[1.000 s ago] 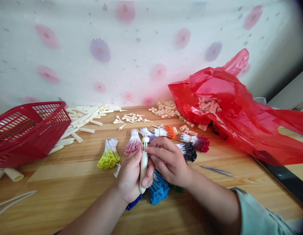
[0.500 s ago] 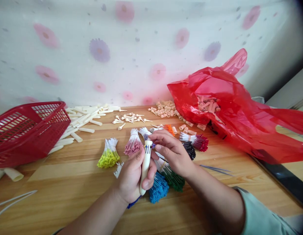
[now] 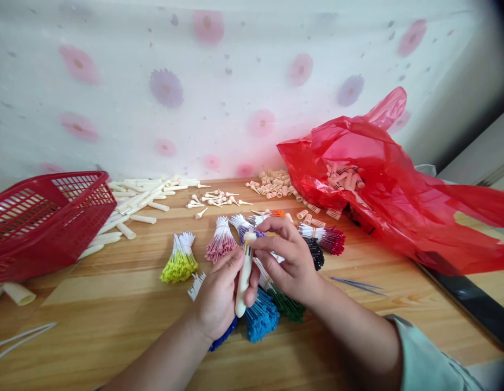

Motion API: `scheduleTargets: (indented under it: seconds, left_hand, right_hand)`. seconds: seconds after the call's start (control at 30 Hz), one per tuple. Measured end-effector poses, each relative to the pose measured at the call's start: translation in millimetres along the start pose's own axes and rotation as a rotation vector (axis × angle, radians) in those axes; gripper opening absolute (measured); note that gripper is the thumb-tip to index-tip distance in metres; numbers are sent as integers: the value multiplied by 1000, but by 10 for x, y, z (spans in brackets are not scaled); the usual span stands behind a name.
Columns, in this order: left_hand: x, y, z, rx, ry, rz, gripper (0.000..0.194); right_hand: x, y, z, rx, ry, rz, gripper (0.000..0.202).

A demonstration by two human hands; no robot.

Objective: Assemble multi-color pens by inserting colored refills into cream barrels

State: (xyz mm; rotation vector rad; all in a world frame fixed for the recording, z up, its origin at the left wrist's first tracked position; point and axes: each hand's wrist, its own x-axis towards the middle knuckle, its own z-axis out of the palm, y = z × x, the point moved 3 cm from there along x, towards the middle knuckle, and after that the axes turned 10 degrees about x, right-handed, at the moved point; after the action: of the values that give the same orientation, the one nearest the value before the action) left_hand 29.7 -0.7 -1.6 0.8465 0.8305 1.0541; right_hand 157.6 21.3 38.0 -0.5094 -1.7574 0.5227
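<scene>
My left hand [image 3: 219, 290] is closed round the cream barrel of a multicolour pen [image 3: 244, 279], which tilts with its narrow end toward me. Coloured sliders show in the slots near its top. My right hand [image 3: 290, 255] has its bent fingers at the pen's top end, the fingertips touching it; the thumb's contact is unclear. Bundles of refills lie around the hands: yellow [image 3: 180, 258], pink [image 3: 222, 240], light blue [image 3: 262, 317], green [image 3: 290, 304], black [image 3: 316, 253] and dark red [image 3: 329, 239]. A dark blue bundle [image 3: 224, 335] is partly hidden under my left hand.
A red basket [image 3: 48, 222] stands at the left beside cream pen barrels [image 3: 142, 198]. Small pointed tips [image 3: 217, 198] and slotted peach parts [image 3: 276, 183] lie at the back. At the right are a red plastic bag [image 3: 382, 190], tweezers [image 3: 360, 285] and a dark flat device [image 3: 467, 301].
My right fingers have shifted at the pen's top, the index finger lifting into a higher arch. The pen has turned slightly, showing differently coloured sliders. My left hand keeps its hold.
</scene>
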Motion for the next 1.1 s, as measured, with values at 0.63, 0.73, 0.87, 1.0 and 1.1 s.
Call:
scheduleTargets:
  seconds: [0.63,0.73,0.87,1.0,1.1]
  left_hand:
    - [-30,34,-32,242,13,24,26]
    - [-31,50,-37,371,-9,1,28]
    - [-37,72,-31,472,21,-40,30]
    - [-55,93,-24,428,24,-80,32]
    - [-65,91,-38,342,-2,-105,36]
  right_hand:
    - [117,16,-99,-38,-302,38,15]
    - [162,23,-172,-168,-436,16,6]
    - [155,51,-175,-291,-521,-39,11]
    - [131,71,-152,-195,-501,-73,16]
    - [144,54,-178,-111,-389,-112,9]
